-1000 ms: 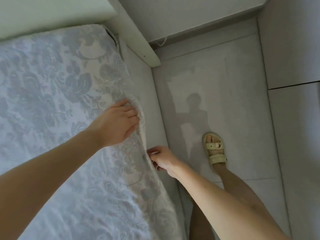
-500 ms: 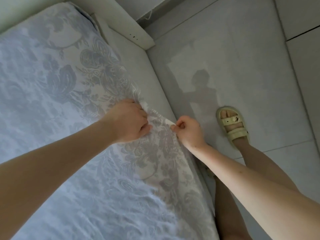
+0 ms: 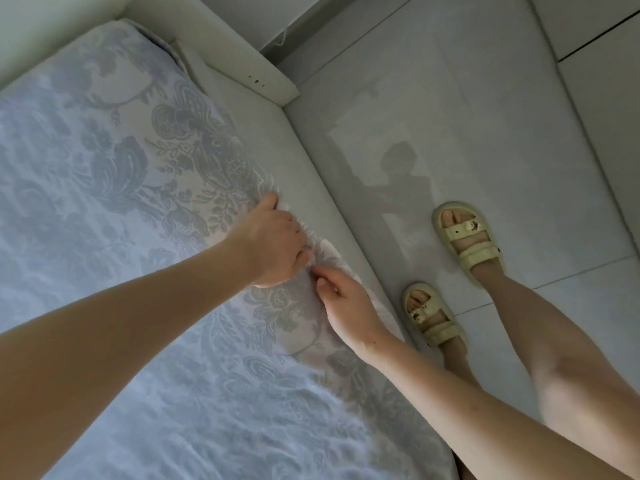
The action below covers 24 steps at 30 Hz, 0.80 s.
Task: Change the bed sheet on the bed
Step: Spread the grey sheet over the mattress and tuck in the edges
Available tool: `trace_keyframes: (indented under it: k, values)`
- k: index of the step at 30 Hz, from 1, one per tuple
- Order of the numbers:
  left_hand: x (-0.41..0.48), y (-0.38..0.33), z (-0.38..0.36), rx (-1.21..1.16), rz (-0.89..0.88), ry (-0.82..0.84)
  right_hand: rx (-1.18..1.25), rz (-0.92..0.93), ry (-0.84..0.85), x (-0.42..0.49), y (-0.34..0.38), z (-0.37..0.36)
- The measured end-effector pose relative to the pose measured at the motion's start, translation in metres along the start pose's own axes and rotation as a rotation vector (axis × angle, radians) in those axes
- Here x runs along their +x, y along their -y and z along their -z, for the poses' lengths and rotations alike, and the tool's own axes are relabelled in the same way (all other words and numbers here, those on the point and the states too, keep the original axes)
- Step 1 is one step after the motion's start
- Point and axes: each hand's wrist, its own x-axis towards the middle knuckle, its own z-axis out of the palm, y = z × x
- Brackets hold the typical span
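Note:
A pale sheet with a grey-blue floral print (image 3: pixel 114 174) covers the bed on the left. Its right edge is bunched and lifted off the plain white side of the bed (image 3: pixel 311 174). My left hand (image 3: pixel 273 244) grips that gathered edge, its fingertips hidden in the folds. My right hand (image 3: pixel 341 297) lies just below it, with its fingers curled on the same edge of the sheet.
A white headboard panel (image 3: pixel 242 60) runs along the top of the bed. Light floor tiles (image 3: pixel 485 109) stretch to the right. My two legs in cream sandals (image 3: pixel 464 233) stand on them close to the bed side.
My right hand has come up onto the top of the bed beside my left hand. The sheet edge is more bunched. My second foot has stepped in next to the bed.

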Motion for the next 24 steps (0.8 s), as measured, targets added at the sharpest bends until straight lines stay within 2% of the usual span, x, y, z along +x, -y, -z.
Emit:
trace_keyframes:
  k: [6, 9, 13, 15, 17, 21, 24]
  values:
    - [0.015, -0.005, 0.006, 0.057, -0.012, 0.099, 0.105, 0.178, 0.014, 0.001, 0.001, -0.012]
    - [0.011, -0.001, 0.006, 0.028, -0.005, 0.100, 0.257, 0.153, 0.096, 0.000, 0.000, -0.018]
    - [-0.030, 0.007, -0.005, -0.133, 0.009, -0.128, 0.609, -0.084, 0.298, -0.004, 0.007, -0.017]
    - [-0.049, 0.008, -0.006, -0.214, 0.006, -0.273, 0.589, -0.205, 0.416, 0.001, 0.015, -0.020]
    - [-0.059, 0.011, -0.008, -0.197, 0.006, -0.359, 0.544, -0.269, 0.539, 0.012, 0.018, -0.029]
    - [-0.060, 0.013, -0.010, -0.226, -0.005, -0.323, 0.393, -0.518, 0.705, 0.021, -0.001, -0.038]
    - [-0.036, 0.013, -0.009, -0.161, -0.010, -0.241, 0.336, -0.696, 0.578, 0.010, -0.035, -0.023]
